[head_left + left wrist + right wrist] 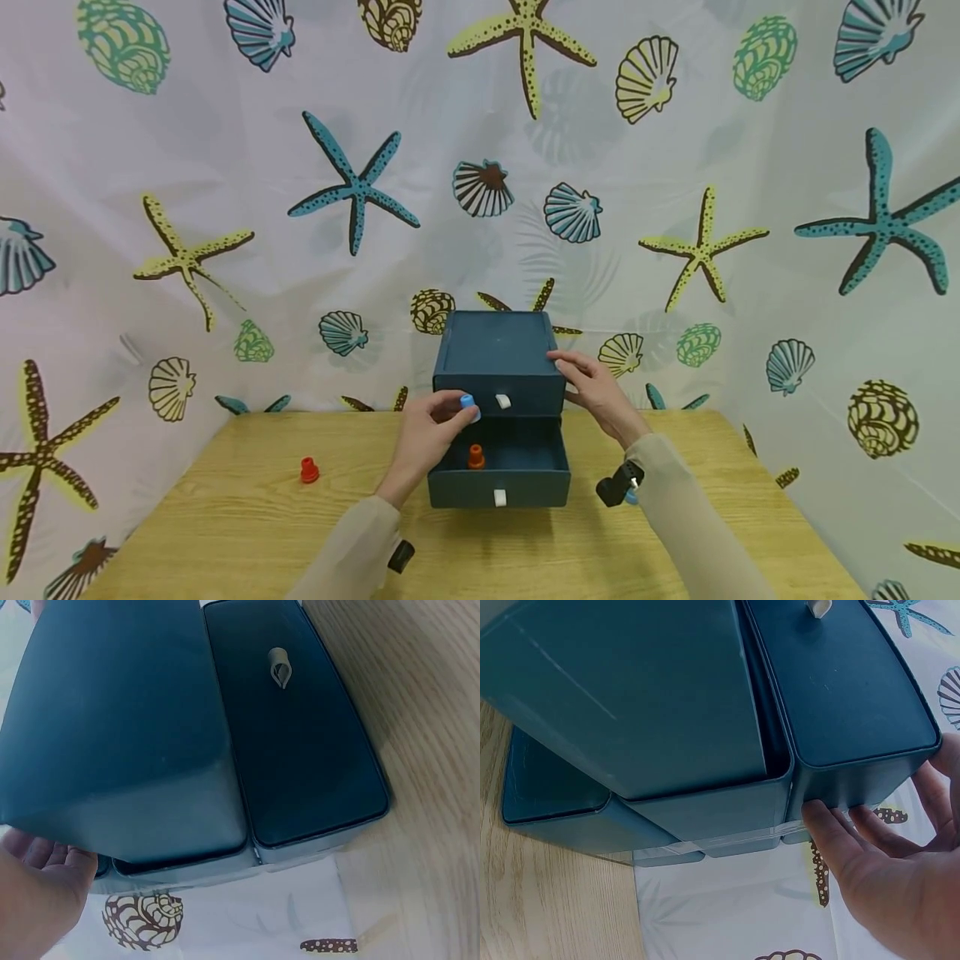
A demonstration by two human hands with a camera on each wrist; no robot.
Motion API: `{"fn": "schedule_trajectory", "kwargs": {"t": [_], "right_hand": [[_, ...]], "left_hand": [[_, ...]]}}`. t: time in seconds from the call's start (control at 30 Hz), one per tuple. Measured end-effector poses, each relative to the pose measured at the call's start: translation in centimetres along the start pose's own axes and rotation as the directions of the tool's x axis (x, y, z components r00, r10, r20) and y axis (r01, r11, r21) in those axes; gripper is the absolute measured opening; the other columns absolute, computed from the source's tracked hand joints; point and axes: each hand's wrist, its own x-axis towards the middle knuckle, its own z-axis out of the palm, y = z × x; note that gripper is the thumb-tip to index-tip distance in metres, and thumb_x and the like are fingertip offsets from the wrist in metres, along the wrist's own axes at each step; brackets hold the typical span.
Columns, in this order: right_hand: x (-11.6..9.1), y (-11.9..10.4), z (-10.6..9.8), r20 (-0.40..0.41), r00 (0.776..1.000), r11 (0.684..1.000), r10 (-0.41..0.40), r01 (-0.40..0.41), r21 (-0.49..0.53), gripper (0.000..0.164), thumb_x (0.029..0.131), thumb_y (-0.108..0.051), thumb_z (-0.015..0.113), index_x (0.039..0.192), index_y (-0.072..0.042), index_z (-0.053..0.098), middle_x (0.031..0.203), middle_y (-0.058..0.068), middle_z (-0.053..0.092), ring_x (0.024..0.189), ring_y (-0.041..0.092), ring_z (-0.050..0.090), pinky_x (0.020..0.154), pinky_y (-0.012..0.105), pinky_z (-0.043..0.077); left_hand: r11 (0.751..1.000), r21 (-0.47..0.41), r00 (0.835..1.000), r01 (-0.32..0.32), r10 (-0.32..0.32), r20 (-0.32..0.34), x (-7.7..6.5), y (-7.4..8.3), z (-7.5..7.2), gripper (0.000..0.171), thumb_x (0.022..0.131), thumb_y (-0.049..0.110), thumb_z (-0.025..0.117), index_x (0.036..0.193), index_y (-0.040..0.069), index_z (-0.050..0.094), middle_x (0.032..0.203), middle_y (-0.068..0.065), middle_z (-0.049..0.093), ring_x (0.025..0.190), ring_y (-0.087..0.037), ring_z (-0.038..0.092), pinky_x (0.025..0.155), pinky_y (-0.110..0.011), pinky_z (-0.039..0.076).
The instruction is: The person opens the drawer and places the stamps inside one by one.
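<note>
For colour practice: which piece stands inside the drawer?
The orange piece; the red piece stands on the table, and the left hand holds a blue piece.

Both sleeved forearms (348,546) angle forward to the blue drawer unit (495,342), the left hand (423,433) pinching before its left front, the right hand (597,392) resting extended fingers against its right side.

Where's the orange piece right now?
In the head view, the orange piece stands in the open drawer, left of its middle and near the front, pictured below the blue piece pinched in the left hand.
</note>
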Motion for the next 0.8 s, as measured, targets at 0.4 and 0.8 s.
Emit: {"fn": "schedule_trajectory", "kwargs": {"t": [0.4, 0.8], "right_hand": [[-0.1, -0.4, -0.1, -0.003, 1.000, 1.000, -0.002, 0.002, -0.003, 0.043, 0.105, -0.030, 0.048, 0.143, -0.011, 0.051, 0.159, 0.010, 0.030, 0.148, 0.033, 0.026, 0.112, 0.057, 0.034], [0.0, -0.1, 0.0, -0.012, 1.000, 1.000, 0.002, -0.002, 0.007, 0.042, 0.104, -0.030, 0.049, 0.142, -0.011, 0.052, 0.158, 0.010, 0.031, 0.147, 0.034, 0.027, 0.112, 0.056, 0.035]], "left_hand": [[0.991, 0.135, 0.984, 0.020, -0.043, 0.172, 0.9, 1.2, 1.1, 0.021, 0.084, 0.021, 0.079, 0.104, 0.017, 0.075, 0.095, 0.002, 0.074, 0.084, -0.012, 0.069, 0.074, -0.031, 0.058], [0.973, 0.230, 0.953, 0.030, -0.097, 0.285, 1.5, 1.7, 1.7, 0.027, 0.083, 0.024, 0.080, 0.107, 0.013, 0.076, 0.100, -0.002, 0.075, 0.084, -0.013, 0.069, 0.069, -0.029, 0.058]]}}
